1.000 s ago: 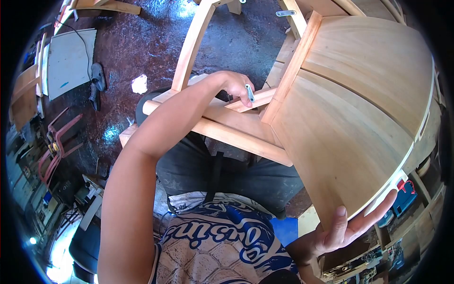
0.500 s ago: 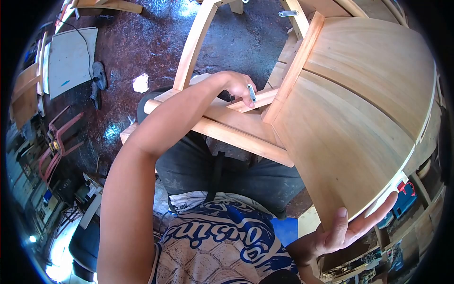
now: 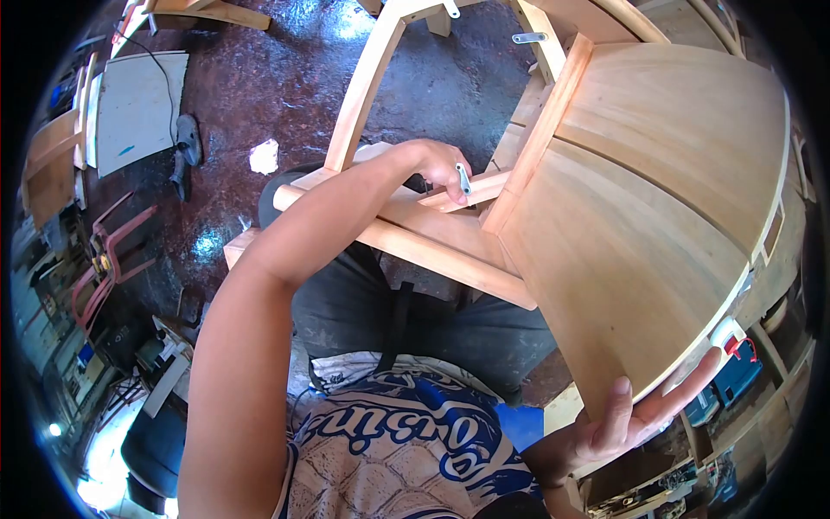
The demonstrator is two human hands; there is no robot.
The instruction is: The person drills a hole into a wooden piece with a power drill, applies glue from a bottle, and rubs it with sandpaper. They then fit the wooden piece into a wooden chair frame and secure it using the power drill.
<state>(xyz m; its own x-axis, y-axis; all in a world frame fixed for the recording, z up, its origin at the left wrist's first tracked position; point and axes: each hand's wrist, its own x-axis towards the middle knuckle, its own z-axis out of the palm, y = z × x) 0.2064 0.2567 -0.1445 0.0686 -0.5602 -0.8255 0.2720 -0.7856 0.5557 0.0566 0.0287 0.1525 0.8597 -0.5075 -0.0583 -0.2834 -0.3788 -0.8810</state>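
Observation:
My left hand (image 3: pixel 445 169) reaches across the light wooden frame (image 3: pixel 432 251). Its fingers are curled beside a small metal plate (image 3: pixel 464 179) and a short wooden crosspiece (image 3: pixel 488 187); what they hold is hidden. On the right, a broad curved wooden panel (image 3: pixel 631 225), split by a long dark gap, joins the frame. My right hand (image 3: pixel 618 424) grips the panel's lower edge, with the thumb on the near face and the fingers along the outer edge. Another metal plate (image 3: pixel 529 38) is on a far rail. The frame lies over my lap.
On the dark, shiny floor (image 3: pixel 259 78) are a white scrap (image 3: pixel 264 156), a pair of dark shoes (image 3: pixel 187 143) and a pale board (image 3: pixel 138 112) with a cable. A pink metal frame (image 3: pixel 108 255) stands at left. A blue case (image 3: pixel 735 376) is beyond the panel.
The frame and floor items appear slightly lower and further right in view, while the panel's outer edge sits a little further left. Both hands keep their places on the piece.

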